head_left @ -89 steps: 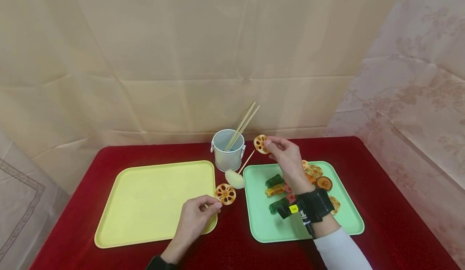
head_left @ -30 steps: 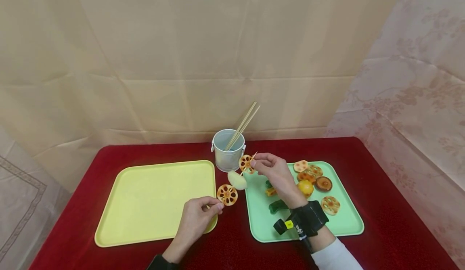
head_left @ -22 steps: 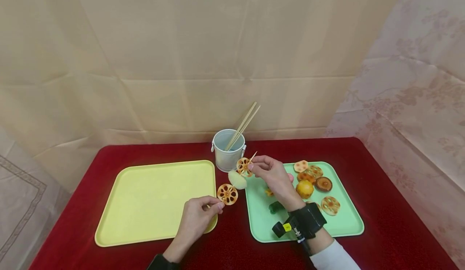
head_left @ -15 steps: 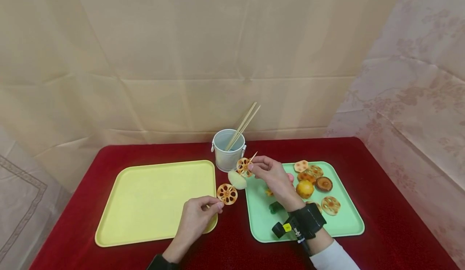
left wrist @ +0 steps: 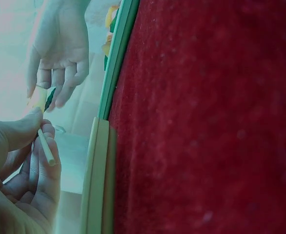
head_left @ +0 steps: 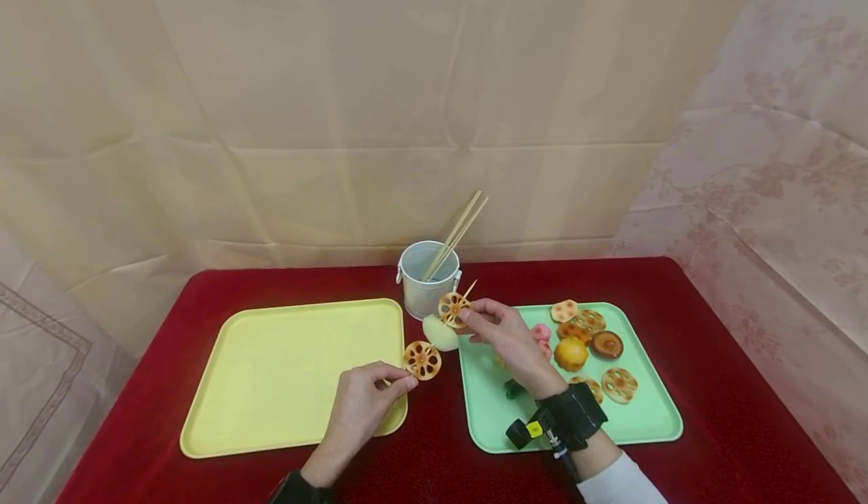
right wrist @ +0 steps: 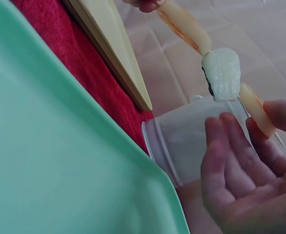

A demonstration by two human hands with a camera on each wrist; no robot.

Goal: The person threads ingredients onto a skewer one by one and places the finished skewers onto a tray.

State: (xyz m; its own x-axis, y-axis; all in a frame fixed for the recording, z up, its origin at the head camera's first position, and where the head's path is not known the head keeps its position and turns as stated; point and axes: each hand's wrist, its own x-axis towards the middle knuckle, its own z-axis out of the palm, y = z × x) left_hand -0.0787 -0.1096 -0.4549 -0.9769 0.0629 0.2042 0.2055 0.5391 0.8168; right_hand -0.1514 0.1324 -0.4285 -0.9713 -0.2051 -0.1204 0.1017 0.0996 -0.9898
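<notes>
Upper lotus slice (head_left: 450, 308) in the head view: whereas three seconds ago it was held off the tip of the skewer (head_left: 471, 288), now that tip pokes out past it, just in front of the bucket (head_left: 412, 293); I judge this to be a third piece going on.
Right hand (head_left: 503, 336): pinches that slice, in front of the bucket and to its right.
Left hand (head_left: 362, 402): hardly shifted, gripping by the lower lotus slice (head_left: 422, 361), nearer the person than the bucket.
Pale piece (head_left: 441, 333): between the two slices, before the bucket.
Trays: yellow tray (head_left: 291, 376) left of the bucket; green tray (head_left: 488, 417), bearing loose food pieces (head_left: 572, 353), right of it.
Yellow tag (head_left: 534, 429): on the right wrist gear, marked too small to read.
Skewer end in the left wrist view: juts from between left thumb and fingers.
Threaded row in the right wrist view: slice, pale piece, slice, before the bucket; thumb and finger hold the upper slice. No brand legible.
</notes>
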